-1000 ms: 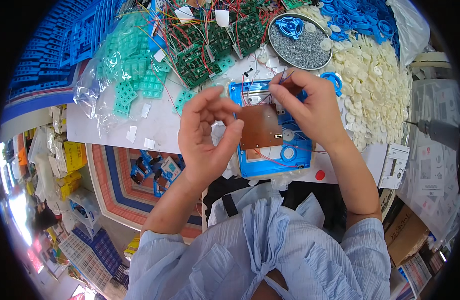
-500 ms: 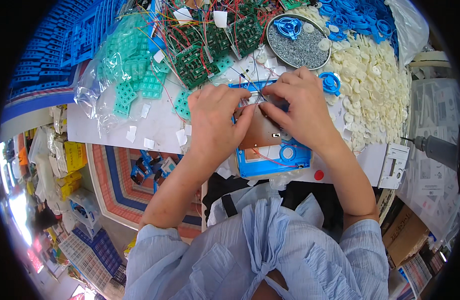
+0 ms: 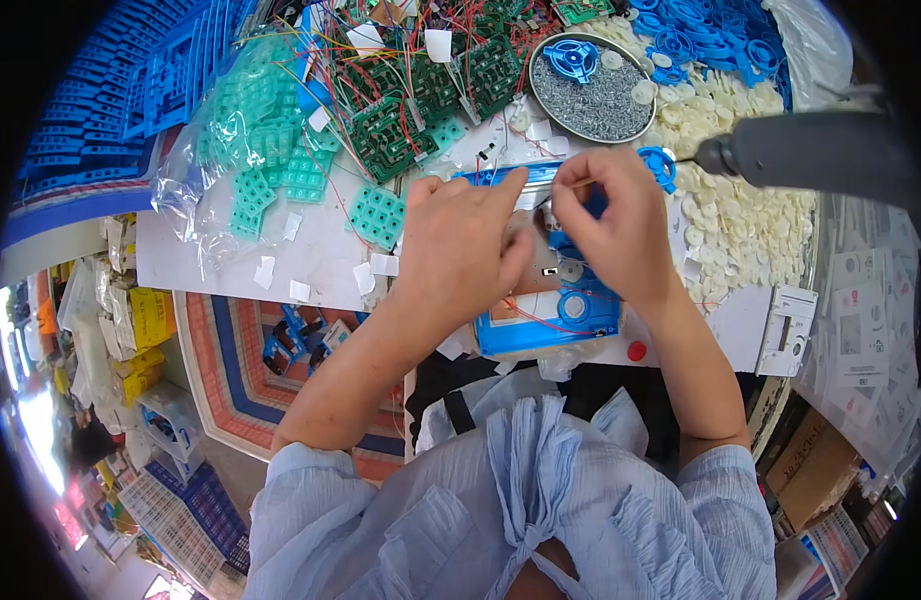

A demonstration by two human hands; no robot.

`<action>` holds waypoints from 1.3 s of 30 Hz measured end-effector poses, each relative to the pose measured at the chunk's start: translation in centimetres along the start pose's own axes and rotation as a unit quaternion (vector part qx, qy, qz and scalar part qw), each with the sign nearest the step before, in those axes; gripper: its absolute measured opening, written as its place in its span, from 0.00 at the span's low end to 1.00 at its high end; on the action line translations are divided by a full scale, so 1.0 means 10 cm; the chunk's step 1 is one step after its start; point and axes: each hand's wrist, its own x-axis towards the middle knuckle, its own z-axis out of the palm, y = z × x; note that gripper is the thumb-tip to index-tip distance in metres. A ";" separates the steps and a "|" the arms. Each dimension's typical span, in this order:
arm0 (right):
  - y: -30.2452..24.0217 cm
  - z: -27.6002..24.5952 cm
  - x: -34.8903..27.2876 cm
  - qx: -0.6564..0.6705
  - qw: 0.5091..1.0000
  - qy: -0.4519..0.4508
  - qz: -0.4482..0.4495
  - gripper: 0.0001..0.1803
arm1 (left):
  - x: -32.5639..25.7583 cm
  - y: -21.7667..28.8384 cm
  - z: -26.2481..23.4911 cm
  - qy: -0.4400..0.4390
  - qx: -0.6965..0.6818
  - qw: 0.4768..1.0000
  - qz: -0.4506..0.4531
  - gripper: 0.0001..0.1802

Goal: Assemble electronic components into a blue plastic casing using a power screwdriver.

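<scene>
A blue plastic housing (image 3: pixel 500 338) lies on the white table in front of me, with a brown circuit board (image 3: pixel 536 277) set in it. Over the board's left side rests my left hand (image 3: pixel 460 240), its index finger stretched toward the housing's far edge and nothing visible in its grasp. My right hand (image 3: pixel 625 215) is closed in a pinch above the housing's far right part, with a thin wire at its fingertips. Red wires (image 3: pixel 540 318) run across the near part of the housing, beside a round blue ring (image 3: pixel 576 306). Both hands cover much of the board.
A dark electric screwdriver (image 3: pixel 810 152) reaches in from the right. Green circuit boards (image 3: pixel 390 135) with wires, teal keypads (image 3: pixel 377 215), a round tray of screws (image 3: pixel 592 132), and a pile of cream discs (image 3: pixel 755 235) surround the housing. A white panel (image 3: pixel 786 330) lies at the right edge.
My fingers have parted from their shared spot over the wires. The left hand now lies flatter on the board, the right has shifted slightly right. The screwdriver has swung up and inward.
</scene>
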 end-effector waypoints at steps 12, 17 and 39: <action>0.23 0.06 0.41 -0.091 0.967 -0.051 -0.234 0.13 | -0.12 -0.22 0.01 0.078 -0.058 0.994 0.050 0.06; 0.17 -0.08 0.34 -0.154 0.959 -0.075 -0.228 0.09 | 0.15 -0.17 0.06 0.098 0.080 0.991 -0.048 0.11; -0.05 -0.47 0.25 -0.214 0.947 -0.201 -0.131 0.09 | 0.15 -0.16 0.17 0.066 -0.036 0.996 0.056 0.03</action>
